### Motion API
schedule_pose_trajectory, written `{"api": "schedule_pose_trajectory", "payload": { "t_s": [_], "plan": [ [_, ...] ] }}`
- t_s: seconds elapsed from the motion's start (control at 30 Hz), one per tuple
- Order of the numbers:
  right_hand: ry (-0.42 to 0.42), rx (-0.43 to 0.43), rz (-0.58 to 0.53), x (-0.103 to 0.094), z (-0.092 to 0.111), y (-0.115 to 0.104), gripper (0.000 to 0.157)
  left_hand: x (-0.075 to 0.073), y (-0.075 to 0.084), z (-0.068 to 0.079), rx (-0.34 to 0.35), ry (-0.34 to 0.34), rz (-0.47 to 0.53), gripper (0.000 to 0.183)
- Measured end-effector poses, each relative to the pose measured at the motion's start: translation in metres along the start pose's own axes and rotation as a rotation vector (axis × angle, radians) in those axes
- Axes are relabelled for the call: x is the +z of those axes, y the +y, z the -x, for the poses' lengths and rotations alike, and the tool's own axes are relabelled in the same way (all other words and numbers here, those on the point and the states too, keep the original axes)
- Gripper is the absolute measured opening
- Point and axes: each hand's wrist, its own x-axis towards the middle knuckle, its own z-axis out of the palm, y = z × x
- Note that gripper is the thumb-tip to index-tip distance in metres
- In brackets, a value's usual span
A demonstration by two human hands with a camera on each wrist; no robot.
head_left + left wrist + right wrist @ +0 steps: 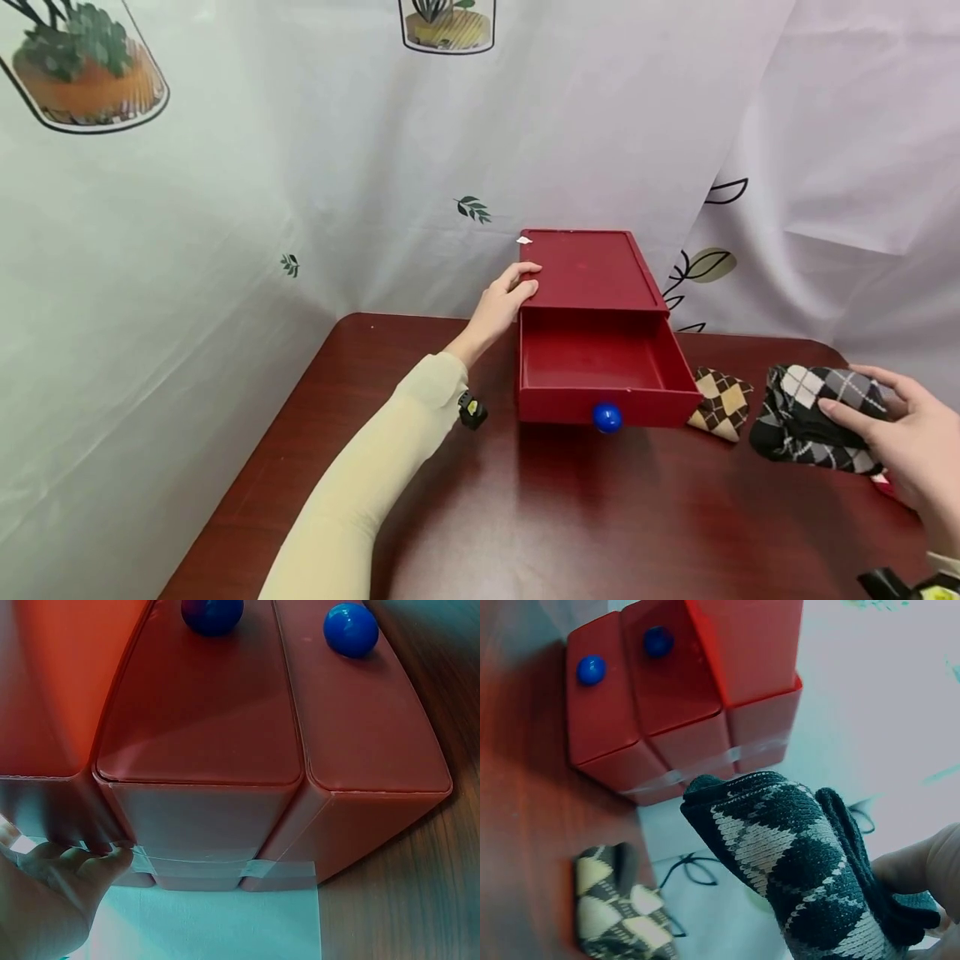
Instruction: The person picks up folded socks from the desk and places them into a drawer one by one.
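Note:
A red drawer cabinet (581, 267) stands at the back of the table, and its top drawer (588, 358) is pulled out with nothing in it. The left hand (501, 304) rests on the cabinet's upper left edge; its fingertips lie on the top. At the right, the right hand (903, 417) grips folded black, grey and white argyle socks (813, 417), thumb on the near side. The socks are held above the table, right of the cabinet. In the right wrist view the same socks (795, 862) fill the foreground, with part of the hand hidden.
Brown and cream argyle socks (723, 404) lie on the table beside the cabinet's right side. A red item (888, 486) is mostly hidden below the right hand. Two lower drawers with blue knobs (351, 630) are closed. A patterned white cloth (405, 167) hangs behind the table.

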Motion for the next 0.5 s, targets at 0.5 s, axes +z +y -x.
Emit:
{"api": "schedule_pose_trajectory", "payload": {
  "t_s": [0.5],
  "plan": [
    [0.062,-0.084,0.152,0.013,-0.012,-0.056,0.053,0.001,-0.001,0.000,-0.005,-0.001,-0.014,0.031]
  ]
}}
